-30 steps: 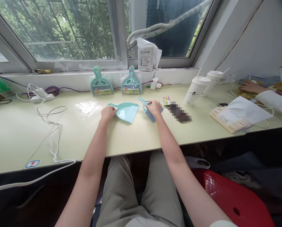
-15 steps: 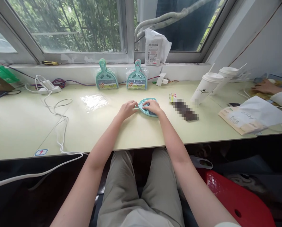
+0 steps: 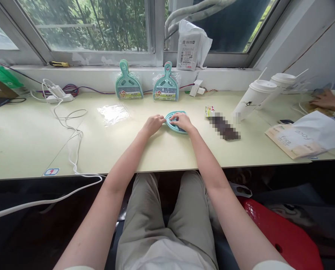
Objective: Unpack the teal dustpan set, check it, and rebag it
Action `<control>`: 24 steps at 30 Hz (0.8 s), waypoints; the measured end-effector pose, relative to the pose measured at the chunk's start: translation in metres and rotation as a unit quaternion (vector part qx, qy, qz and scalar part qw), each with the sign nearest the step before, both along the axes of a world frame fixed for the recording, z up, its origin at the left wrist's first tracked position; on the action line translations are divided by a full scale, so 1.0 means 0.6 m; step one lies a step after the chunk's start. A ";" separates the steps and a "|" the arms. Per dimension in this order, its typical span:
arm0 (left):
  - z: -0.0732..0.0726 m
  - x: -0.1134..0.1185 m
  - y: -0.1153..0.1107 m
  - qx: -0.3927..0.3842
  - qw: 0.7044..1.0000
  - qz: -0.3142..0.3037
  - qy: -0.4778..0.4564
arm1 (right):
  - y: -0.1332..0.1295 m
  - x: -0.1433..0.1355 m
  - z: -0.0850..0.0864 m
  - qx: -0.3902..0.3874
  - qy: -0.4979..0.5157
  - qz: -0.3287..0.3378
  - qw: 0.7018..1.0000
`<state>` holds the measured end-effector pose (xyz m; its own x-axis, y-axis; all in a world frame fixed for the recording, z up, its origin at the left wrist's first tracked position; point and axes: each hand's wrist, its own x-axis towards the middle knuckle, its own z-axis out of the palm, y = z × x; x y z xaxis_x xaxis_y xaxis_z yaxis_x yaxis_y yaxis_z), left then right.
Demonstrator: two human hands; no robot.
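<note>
A small teal dustpan [image 3: 173, 126] lies on the pale table, its handle toward the left and its wide end toward the right. My left hand [image 3: 154, 123] is closed around the handle end, hiding most of it. On top of the pan, my right hand [image 3: 183, 121] has its fingers bent and pressed down around the middle; what exactly lies under the fingertips is partly hidden. Two bagged teal dustpan sets, one on the left [image 3: 128, 84] and one on the right [image 3: 166, 85], lean upright against the wall below the window.
A clear plastic bag [image 3: 113, 114] lies left of my hands. On the right are a blurred dark packet [image 3: 223, 125], white lidded cups [image 3: 254, 99] and a paper bag [image 3: 293, 140]. White cables [image 3: 76, 150] cross the table's left side. Another person's hand [image 3: 326, 100] is at far right.
The camera view has tilted down slightly, so the scene sits higher. Both hands stay at the dustpan; my left fingers have closed more tightly at the handle.
</note>
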<state>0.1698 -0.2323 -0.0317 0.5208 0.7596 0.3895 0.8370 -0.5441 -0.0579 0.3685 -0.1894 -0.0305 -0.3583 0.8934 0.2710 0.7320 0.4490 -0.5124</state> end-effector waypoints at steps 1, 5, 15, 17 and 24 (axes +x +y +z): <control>0.001 0.001 -0.001 -0.006 1.000 0.002 -0.005 | 0.000 0.000 0.002 0.002 -0.007 0.002 1.000; 0.001 0.004 -0.004 -0.026 1.000 0.008 -0.007 | 0.002 -0.001 0.010 0.000 -0.032 0.007 0.999; 0.007 -0.018 0.000 -0.007 0.999 0.036 -0.031 | 0.004 0.023 0.025 -0.119 0.041 0.152 0.980; 0.009 -0.022 0.000 -0.004 0.998 0.049 -0.035 | -0.004 0.023 0.031 -0.129 0.021 0.156 0.979; 0.010 -0.031 0.001 -0.003 0.996 0.079 -0.050 | -0.014 0.017 0.038 -0.123 -0.095 0.190 0.969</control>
<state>0.1515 -0.2318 -0.0260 0.3530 0.8316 0.4287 0.9138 -0.4049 0.0330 0.3784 -0.1979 -0.0075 -0.6964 0.7167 -0.0378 0.6302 0.5855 -0.5100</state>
